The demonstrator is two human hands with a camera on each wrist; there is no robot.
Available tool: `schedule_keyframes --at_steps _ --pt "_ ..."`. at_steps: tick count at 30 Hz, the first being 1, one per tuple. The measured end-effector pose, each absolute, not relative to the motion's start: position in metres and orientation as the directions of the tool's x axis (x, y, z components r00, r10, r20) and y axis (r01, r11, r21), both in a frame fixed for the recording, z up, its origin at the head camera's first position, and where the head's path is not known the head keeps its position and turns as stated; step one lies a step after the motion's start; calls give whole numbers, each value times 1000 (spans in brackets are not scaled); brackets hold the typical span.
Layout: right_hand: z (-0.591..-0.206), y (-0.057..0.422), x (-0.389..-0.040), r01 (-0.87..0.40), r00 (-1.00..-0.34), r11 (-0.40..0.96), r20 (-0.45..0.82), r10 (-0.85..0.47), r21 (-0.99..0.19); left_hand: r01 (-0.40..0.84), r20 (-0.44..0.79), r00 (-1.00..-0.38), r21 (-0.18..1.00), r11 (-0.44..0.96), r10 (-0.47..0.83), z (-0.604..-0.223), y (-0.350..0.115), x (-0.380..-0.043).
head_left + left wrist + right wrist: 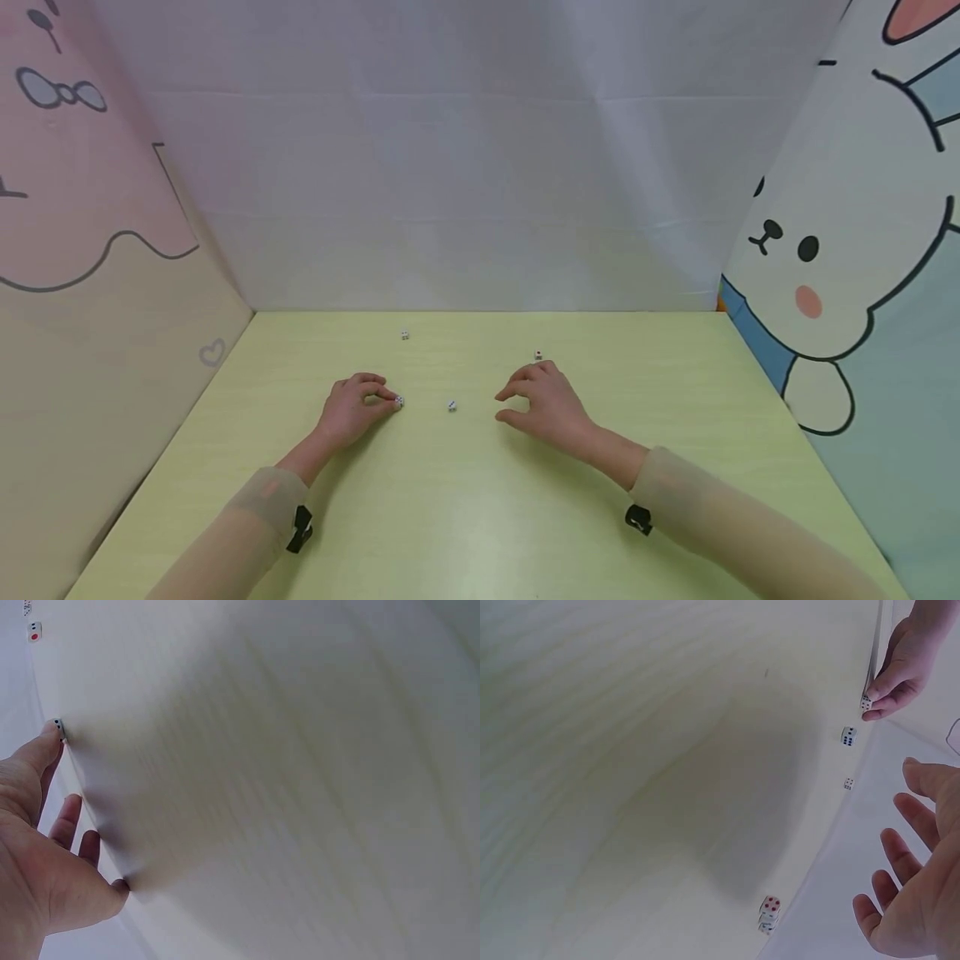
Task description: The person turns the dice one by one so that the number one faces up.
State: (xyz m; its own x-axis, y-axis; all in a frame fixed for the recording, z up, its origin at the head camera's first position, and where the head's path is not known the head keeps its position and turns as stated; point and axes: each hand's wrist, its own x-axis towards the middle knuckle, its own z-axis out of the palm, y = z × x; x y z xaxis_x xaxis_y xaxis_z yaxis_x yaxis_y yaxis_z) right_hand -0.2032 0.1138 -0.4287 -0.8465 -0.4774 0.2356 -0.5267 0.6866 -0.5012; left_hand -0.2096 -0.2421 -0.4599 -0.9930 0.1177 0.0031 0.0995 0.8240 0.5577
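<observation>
My left hand (356, 410) pinches a small white die (400, 402) between thumb and finger, low over the table. In the left wrist view the die (59, 729) shows at the fingertips, while the other fingertips meet the surface. To its right another white die (452, 406) lies on the table. My right hand (547, 407) holds nothing; its fingers are spread and loosely bent. Just beyond it is a die with a red mark (538, 355). From the right wrist, a red-dotted die (770, 905) appears with other dice tight against it.
One more die (405, 335) lies toward the back of the pale yellow table (465, 517). A whitish cloth wall (465, 183) rises behind the table. Printed panels with cartoon figures flank it, among them a white character (847, 250) on the right.
</observation>
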Motion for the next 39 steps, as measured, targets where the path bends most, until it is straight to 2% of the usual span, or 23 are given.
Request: schedule_keyframes --at_steps 7,14,20,30,39 --pt "-427 83 -211 -557 -823 679 213 -526 -478 108 7 -992 550 828 125 -460 -241 -209" --pt "-433 59 -223 -514 -844 737 107 -525 -440 113 12 -992 551 827 128 -461 -242 -210" --pt "-444 47 -233 -493 -856 773 64 -513 -399 116 18 -992 551 827 127 -462 -242 -210" --pt "-455 41 -240 -482 -864 783 63 -500 -394 85 -4 -994 558 826 105 -462 -241 -210" --pt "-451 35 -239 -484 -860 775 58 -507 -406 95 4 -994 554 827 111 -463 -242 -210"
